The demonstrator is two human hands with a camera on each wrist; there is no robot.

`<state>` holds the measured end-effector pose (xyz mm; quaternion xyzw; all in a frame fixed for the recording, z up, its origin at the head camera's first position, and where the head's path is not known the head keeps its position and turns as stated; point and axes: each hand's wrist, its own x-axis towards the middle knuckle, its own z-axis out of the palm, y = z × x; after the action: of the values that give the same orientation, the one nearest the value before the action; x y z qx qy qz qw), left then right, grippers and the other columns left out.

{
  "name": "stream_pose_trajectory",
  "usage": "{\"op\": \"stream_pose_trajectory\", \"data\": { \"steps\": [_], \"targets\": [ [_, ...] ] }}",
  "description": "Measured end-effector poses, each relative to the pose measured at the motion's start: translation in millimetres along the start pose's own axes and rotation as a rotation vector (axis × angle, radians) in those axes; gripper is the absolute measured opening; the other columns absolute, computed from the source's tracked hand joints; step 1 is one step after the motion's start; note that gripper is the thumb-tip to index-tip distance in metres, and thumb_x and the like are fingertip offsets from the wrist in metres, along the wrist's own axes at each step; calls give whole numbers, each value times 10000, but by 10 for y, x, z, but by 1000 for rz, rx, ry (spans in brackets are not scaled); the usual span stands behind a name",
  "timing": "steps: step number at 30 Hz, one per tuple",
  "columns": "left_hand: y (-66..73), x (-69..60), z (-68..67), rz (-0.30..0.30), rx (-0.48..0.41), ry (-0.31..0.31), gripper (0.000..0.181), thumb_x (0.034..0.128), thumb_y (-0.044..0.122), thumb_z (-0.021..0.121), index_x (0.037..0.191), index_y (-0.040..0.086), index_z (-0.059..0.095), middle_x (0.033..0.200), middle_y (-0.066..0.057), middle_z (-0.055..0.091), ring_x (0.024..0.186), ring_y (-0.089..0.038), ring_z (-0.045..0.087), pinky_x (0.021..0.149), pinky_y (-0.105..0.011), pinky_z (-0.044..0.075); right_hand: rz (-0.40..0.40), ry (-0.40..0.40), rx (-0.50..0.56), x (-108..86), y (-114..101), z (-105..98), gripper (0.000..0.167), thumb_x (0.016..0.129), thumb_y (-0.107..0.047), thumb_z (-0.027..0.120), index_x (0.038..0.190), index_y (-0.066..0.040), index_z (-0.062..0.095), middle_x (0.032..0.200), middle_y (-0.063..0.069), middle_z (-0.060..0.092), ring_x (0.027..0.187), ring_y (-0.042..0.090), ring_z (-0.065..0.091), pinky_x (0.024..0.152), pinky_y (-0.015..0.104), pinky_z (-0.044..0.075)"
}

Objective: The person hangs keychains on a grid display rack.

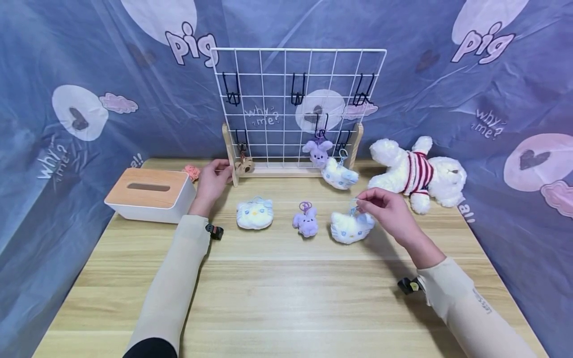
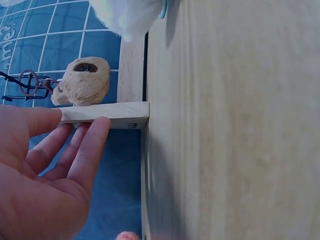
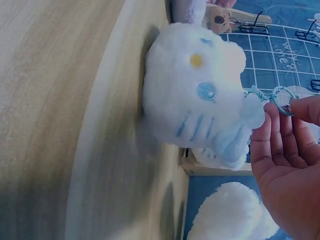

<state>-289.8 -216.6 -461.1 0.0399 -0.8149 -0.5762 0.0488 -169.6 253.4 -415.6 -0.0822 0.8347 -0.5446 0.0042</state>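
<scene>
In the left wrist view a white plush above the left hand is cut off by the top edge, and a pink thing below that hand by the bottom one. Lettering on the sleeve behind the right hand is too small to read

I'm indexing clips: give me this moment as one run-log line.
left hand: holds stand | right hand: pinches ring of white cat | brown plush: hanging
</scene>
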Motion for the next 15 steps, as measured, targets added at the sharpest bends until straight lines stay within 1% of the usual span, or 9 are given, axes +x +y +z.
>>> {"op": "stream_pose_trajectory", "data": {
  "steps": [6,12,15],
  "targets": [
    [-2,-3,2,-4,-8,0,352,1145,134,640,1447,-45,656,1358,-270,682,1152,-336,726,996,-315,728,-18,4,3,17,-62,-22,194,1081,-66,703,1185,95,731,947,-146,765,873,5,729,801,126,643],
    [-2,-6,5,-6,-2,-3,359,1146,138,640,1457,-39,652,1371,-271,676,1164,-341,725,1034,-343,720,-32,22,-17,68,-160,-79,187,1078,-87,718,1175,72,736,956,-183,762,873,-16,699,755,130,608],
    [-10,-3,8,-8,3,-4,362,1145,144,645,1463,-29,652,1373,-263,674,1159,-328,725,1046,-344,716,-36,27,-21,100,-214,-117,196,1077,-103,727,1176,65,735,963,-171,770,871,-3,714,752,127,614]
  ]
}}
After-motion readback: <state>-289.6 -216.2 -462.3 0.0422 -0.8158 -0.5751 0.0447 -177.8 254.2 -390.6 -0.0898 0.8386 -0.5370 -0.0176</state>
